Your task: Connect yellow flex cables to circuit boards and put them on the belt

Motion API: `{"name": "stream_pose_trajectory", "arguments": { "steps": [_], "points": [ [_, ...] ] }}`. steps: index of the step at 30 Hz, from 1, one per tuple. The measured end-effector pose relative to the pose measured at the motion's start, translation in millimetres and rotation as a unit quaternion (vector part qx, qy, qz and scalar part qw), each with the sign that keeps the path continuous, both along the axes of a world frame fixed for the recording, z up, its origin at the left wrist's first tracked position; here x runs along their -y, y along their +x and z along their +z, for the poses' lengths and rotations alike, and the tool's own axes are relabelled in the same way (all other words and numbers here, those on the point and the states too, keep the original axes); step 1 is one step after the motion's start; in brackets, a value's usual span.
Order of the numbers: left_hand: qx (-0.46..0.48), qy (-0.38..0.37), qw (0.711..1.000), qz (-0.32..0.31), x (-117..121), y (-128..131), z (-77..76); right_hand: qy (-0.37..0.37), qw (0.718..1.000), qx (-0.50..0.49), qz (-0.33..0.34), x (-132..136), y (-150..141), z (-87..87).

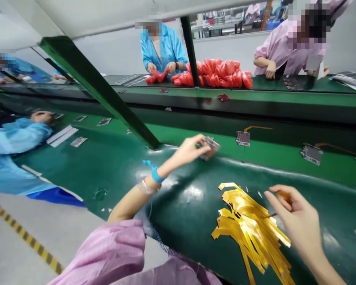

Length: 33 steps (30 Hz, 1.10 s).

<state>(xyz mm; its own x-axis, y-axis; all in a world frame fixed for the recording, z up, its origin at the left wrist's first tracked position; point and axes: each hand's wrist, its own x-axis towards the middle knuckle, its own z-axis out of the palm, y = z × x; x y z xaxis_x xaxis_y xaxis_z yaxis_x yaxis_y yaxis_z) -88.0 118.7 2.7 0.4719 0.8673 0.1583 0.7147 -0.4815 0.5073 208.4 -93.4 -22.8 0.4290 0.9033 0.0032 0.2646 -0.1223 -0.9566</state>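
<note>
My left hand [190,149] reaches forward over the green bench and is closed on a small grey circuit module [210,147] at the edge of the conveyor belt [273,152]. My right hand [296,215] hovers over a heap of yellow flex strips [250,225] lying on the dark green mat [184,206]. Its fingers are curled around a small orange-brown thing I cannot make out. A blue wrist strap [156,173] with a coiled cord sits on my left wrist.
More modules with orange flex tails [243,138] [312,153] ride the belt. A slanted green frame post [97,89] crosses the left. A blue-sleeved person [14,136] works at left. Across the line, two people handle red bags [222,74].
</note>
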Motion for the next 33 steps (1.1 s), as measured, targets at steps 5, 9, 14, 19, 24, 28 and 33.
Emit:
{"name": "stream_pose_trajectory", "arguments": {
  "steps": [5, 9, 14, 19, 24, 28, 33],
  "points": [
    [0.110, -0.056, 0.968, -0.220, 112.4, 68.0, -17.3, -0.015, 0.996, 0.043, 0.078, 10.2, -13.3, -15.4],
    [0.121, -0.072, 0.962, -0.236, 138.7, 77.2, -18.6, -0.005, 0.993, 0.053, 0.102, 11.8, -12.5, -20.7],
    [0.143, -0.165, 0.959, -0.183, 140.1, 79.8, -17.4, 0.035, 0.986, 0.116, 0.113, 15.5, -12.4, -28.2],
    [0.253, -0.417, 0.864, -0.124, 135.2, 88.4, -21.3, 0.054, 0.987, 0.100, 0.118, 17.7, -12.5, -25.2],
    [0.246, -0.511, 0.819, -0.093, 123.6, 91.1, -17.0, -0.101, 0.969, -0.125, 0.185, 19.2, -5.4, -11.2],
    [0.208, -0.472, 0.846, -0.132, 121.4, 88.6, -12.9, -0.168, 0.955, -0.166, 0.181, 21.4, -6.7, -11.6],
    [0.185, -0.435, 0.869, -0.146, 123.6, 86.6, -10.8, -0.172, 0.956, -0.183, 0.149, 23.4, -12.7, -14.3]
  ]
}}
